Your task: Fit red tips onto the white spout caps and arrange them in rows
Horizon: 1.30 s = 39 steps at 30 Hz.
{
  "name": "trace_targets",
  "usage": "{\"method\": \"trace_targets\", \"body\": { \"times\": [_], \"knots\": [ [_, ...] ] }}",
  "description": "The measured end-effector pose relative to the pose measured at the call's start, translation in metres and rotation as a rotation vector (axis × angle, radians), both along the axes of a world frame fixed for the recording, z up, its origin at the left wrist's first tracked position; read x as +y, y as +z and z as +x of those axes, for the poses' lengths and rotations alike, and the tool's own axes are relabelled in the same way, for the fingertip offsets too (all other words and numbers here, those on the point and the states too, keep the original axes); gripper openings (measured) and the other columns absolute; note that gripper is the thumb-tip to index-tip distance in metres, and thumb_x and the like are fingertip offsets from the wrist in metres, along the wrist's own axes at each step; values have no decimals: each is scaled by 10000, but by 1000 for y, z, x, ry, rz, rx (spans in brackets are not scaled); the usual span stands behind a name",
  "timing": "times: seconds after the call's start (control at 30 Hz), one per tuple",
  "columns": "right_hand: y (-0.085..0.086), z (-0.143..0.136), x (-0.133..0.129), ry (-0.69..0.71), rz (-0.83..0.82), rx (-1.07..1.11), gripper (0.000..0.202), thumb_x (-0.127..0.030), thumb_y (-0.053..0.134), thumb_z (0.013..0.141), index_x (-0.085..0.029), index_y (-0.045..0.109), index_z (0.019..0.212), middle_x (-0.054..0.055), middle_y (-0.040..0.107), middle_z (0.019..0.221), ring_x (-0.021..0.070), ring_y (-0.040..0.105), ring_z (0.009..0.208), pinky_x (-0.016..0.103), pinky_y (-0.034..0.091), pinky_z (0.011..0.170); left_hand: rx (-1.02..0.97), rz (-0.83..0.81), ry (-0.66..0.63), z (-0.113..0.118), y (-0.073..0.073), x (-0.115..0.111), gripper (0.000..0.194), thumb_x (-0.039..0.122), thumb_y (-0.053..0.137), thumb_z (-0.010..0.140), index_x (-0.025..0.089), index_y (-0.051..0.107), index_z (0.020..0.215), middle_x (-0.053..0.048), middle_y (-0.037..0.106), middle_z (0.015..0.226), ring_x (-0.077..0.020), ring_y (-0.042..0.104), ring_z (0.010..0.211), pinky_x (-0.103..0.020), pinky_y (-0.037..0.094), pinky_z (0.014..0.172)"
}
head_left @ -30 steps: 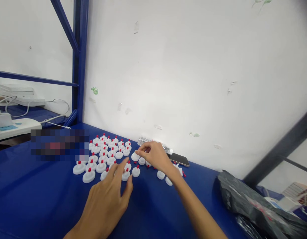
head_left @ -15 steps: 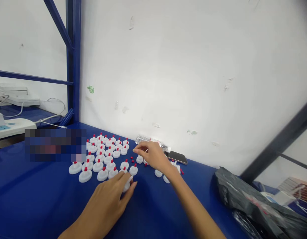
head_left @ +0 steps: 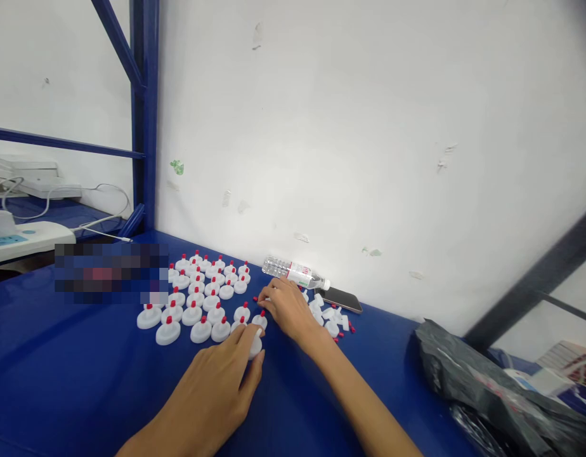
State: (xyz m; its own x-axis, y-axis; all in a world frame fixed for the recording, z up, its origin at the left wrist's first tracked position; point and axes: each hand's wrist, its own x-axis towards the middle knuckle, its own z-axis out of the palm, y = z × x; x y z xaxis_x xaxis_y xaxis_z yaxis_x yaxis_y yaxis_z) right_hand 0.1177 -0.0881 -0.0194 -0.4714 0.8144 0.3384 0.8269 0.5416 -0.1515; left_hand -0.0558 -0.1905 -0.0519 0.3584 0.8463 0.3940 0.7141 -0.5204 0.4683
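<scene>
My left hand (head_left: 212, 381) grips a white nozzle cap (head_left: 255, 346) between thumb and fingers; its bare spout points up, with no red tip on it. Farther back, my right hand (head_left: 288, 308) reaches down to the table, thumb and fingertips pinched together beside a small red tip (head_left: 255, 298). Whatever is between those fingertips is hidden. To the left stand several white nozzle caps (head_left: 168, 331) with red tips on their spouts. Right of my right hand lies a loose pile of white nozzle caps (head_left: 331, 327) without tips, with several red tips (head_left: 352, 329) around them.
A clear water bottle (head_left: 300, 274) lies along the wall, beside a phone (head_left: 341, 299). A grey plastic bag (head_left: 468, 374) is on the right of the blue table (head_left: 293, 406). At the left are a white power strip (head_left: 40, 235) and a blurred-out patch.
My right hand has come down and slightly nearer, to the table beside the red tips. My left hand still holds the white cap, now tilted more upright. The view has shifted a little.
</scene>
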Motion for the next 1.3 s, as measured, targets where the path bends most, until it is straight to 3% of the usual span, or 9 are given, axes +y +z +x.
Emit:
{"method": "trace_targets", "body": {
  "times": [0.1, 0.17, 0.27, 0.37, 0.53, 0.8, 1.03, 1.3],
  "knots": [
    [7, 4, 0, 19, -4, 112, 98, -179, 637, 990, -182, 734, 983, 61, 737, 933, 225, 660, 942, 329, 473, 841, 27, -31, 75, 0, 4, 2, 395, 321, 397, 1040, 253, 519, 1409, -83, 753, 1146, -286, 748, 962, -377, 531, 777],
    [14, 8, -1, 27, -1, 199, 121, -195, 607, 1011, -199, 706, 1080, 32, 748, 945, 186, 680, 903, 293, 494, 819, 37, -78, 117, -1, 8, 3, 460, 345, 457, 1027, 242, 488, 1474, -66, 778, 983, -277, 757, 857, -348, 530, 727],
    [25, 14, -12, 25, 15, 391, 228, -230, 610, 1009, -227, 681, 1225, 17, 757, 982, 166, 694, 896, 283, 514, 843, 48, -125, 151, -2, 14, 3, 413, 363, 530, 1004, 259, 587, 1400, -5, 737, 743, -247, 721, 679, -315, 506, 662],
    [30, 18, -35, 31, -50, 695, 182, -300, 633, 987, -253, 777, 1088, 34, 769, 1032, 190, 703, 933, 295, 531, 826, 49, -120, 145, -2, 13, 4, 330, 369, 587, 981, 273, 676, 1283, 2, 725, 731, -239, 697, 666, -325, 500, 681],
    [20, 15, -74, 64, -375, 1090, 183, -385, 815, 820, -229, 799, 915, 38, 793, 934, 212, 738, 888, 309, 569, 821, 41, -83, 110, 0, 5, 4, 351, 358, 603, 974, 261, 678, 1303, -14, 741, 787, -226, 672, 656, -324, 480, 677],
    [12, 5, -88, 128, -475, 1029, 160, -361, 830, 794, -244, 835, 904, 31, 802, 871, 201, 742, 810, 307, 586, 772, -23, -57, 81, -1, 8, 3, 271, 356, 563, 977, 304, 712, 1197, 2, 781, 931, -198, 665, 659, -304, 455, 642],
    [4, 5, -85, 153, -592, 1190, 193, -356, 888, 726, -239, 823, 865, 29, 809, 847, 214, 772, 811, 310, 614, 765, -44, -56, 116, -1, 8, 0, 322, 441, 555, 982, 308, 703, 1235, 19, 767, 810, -188, 641, 592, -293, 436, 596],
    [-9, -3, -87, 110, -423, 1101, 141, -348, 881, 746, -258, 834, 845, 27, 805, 882, 198, 748, 781, 290, 596, 723, -105, -34, 62, -2, 5, 0, 263, 402, 557, 991, 301, 722, 1169, 26, 777, 852, -178, 655, 616, -283, 448, 618]
  ]
}}
